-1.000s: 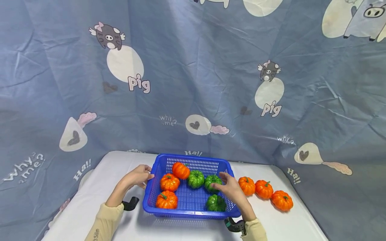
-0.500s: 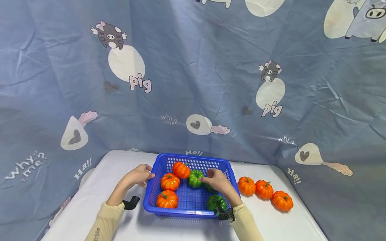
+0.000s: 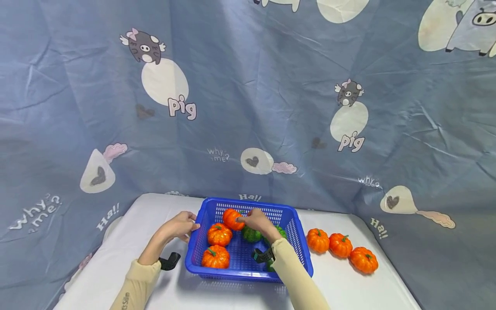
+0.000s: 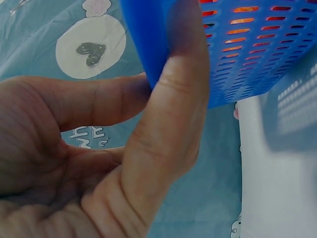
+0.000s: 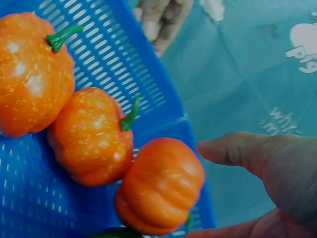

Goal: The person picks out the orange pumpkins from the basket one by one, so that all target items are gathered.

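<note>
Left hand (image 3: 178, 226) pinches blue slotted plastic basket (image 3: 232, 274) at left | glossy orange ribbed pumpkin (image 3: 231, 219) inside, near far wall: probably light, stiff, slick; take by sides | right hand (image 3: 258, 220) beside it, digits spread, contact unclear

Booth-like setting with pig-print cloth walls (image 3: 248, 103)

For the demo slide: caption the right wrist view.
Right hand beside the rightmost of three orange pumpkins in a blue basket.
</note>
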Demonstrator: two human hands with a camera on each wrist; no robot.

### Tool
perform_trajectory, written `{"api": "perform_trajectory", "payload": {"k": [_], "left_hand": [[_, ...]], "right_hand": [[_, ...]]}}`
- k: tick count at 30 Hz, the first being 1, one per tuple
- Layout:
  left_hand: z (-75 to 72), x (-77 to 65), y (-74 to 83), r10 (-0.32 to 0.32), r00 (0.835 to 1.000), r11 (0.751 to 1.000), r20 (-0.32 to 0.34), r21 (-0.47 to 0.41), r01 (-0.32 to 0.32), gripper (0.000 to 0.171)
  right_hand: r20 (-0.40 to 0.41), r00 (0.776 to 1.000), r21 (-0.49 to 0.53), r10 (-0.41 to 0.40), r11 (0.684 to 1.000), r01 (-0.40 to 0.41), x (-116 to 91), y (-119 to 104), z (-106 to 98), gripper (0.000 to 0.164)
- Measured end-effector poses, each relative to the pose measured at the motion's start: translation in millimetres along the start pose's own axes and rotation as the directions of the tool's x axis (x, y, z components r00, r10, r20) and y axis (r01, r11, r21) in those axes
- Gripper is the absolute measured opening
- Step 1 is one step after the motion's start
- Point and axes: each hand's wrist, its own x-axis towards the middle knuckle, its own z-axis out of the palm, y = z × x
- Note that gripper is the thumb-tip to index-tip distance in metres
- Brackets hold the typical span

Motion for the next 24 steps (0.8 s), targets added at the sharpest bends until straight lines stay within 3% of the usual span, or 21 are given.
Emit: {"api": "perform_trajectory", "payload": {"k": [16,24], "left_hand": [[0.2,0.4,-2.6,-0.003,1.0,1.0,-0.01,0.002,0.003,0.033],[0.5,1.8,-2.0,0.009,1.0,1.0,-0.009,0.0,-0.009,0.032]], "right_hand": [[-0.019,0.999,-0.004,0.046,0.999,-0.046,13,-8,23,0.056],[-0.032,0.998,0.02,0.053,0.998,-0.053,13,-8,23,0.057]]}}
